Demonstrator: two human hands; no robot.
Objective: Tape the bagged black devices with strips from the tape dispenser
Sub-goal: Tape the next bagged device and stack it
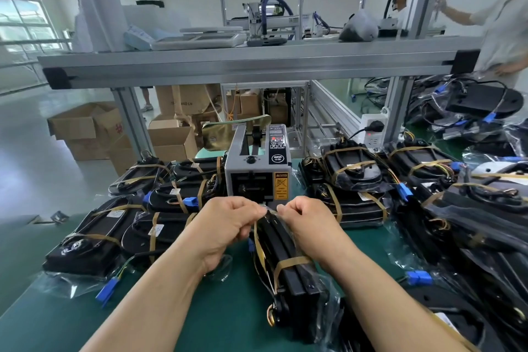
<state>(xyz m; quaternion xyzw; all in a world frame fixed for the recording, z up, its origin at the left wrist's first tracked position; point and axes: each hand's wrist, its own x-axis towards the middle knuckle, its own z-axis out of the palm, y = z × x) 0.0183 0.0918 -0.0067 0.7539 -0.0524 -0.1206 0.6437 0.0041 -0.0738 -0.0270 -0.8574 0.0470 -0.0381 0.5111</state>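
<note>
A bagged black device (294,271) stands on its edge on the green table, just in front of me. One brown tape strip (291,261) wraps its middle. My left hand (228,226) and my right hand (303,223) meet at the device's far top end. Each pinches the clear bag or a strip there; I cannot tell which. The grey tape dispenser (258,174) stands right behind my hands, with its outlet facing me.
Taped bagged devices (160,208) lie stacked to the left and more (357,180) to the right of the dispenser. A heap of bagged devices (471,226) fills the right side. An aluminium shelf beam (257,66) spans overhead. A person (503,23) stands far right.
</note>
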